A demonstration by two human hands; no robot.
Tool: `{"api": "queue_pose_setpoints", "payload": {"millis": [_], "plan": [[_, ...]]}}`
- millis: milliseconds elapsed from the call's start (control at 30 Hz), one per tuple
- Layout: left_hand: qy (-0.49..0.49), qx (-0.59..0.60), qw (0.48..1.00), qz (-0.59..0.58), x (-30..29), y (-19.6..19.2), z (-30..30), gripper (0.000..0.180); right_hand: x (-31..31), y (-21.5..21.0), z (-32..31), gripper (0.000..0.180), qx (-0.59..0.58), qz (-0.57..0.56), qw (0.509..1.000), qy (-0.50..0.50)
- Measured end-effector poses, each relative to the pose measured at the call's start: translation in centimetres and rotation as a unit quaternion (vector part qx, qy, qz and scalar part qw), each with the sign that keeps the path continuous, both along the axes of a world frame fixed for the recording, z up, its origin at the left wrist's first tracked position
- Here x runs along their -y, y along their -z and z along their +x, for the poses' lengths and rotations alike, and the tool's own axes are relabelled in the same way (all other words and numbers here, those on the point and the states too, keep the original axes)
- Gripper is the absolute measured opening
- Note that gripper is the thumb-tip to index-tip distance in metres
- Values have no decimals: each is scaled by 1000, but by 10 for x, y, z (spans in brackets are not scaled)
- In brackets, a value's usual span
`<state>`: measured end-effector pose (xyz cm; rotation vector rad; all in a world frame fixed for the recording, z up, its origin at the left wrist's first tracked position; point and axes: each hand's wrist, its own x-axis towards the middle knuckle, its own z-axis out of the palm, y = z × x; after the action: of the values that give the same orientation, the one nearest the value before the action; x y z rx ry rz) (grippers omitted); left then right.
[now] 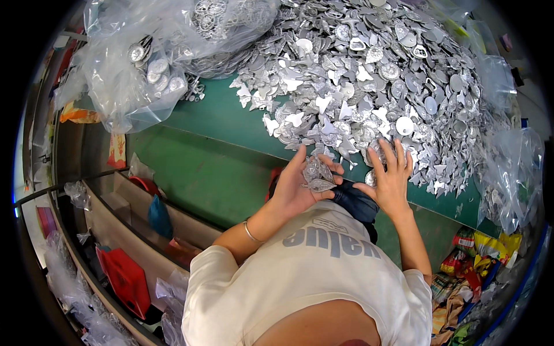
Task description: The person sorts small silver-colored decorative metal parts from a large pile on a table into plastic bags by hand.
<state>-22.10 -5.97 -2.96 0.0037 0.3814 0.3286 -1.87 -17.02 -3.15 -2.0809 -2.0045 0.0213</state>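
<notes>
A few flat silver-coloured metal castings with raised patterns lie stacked in my left hand, its fingers and thumb curled around them just off the table's near edge. My right hand reaches to the front of a large heap of similar castings, its fingers spread over the nearest ones. Between its thumb and index finger shows a small round casting; whether the fingers touch it I cannot tell. The heap mixes discs, leaf-like shapes and winged shapes on the green tabletop.
Clear plastic bags with more metal pieces stand at the far left, another plastic bag at the right. Left of me is a divided wooden shelf with a red plastic item. Colourful packets are piled at the lower right.
</notes>
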Motion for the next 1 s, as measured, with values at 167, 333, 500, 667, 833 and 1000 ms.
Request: {"api": "queue_pose_setpoints", "payload": {"millis": [167, 333, 500, 667, 833, 1000], "plan": [[16, -48, 999, -21, 3, 9, -2, 39, -2, 3, 13, 74, 21, -13, 999, 31], [-6, -32, 999, -31, 7, 14, -2, 42, -12, 4, 42, 73, 74, 55, 994, 62], [-44, -54, 997, -18, 7, -2, -6, 45, -12, -4, 43, 74, 54, 68, 993, 82], [-26, -24, 998, -57, 10, 8, -25, 43, -39, -29, 2, 61, -131, 86, 987, 37], [-66, -64, 993, -75, 8, 1, -32, 45, -117, -47, -46, 51, -149, 79, 977, -132], [-96, -40, 991, -81, 4, 7, -37, 48, -192, -33, -63, 50, -33, 121, 987, -104]]}}
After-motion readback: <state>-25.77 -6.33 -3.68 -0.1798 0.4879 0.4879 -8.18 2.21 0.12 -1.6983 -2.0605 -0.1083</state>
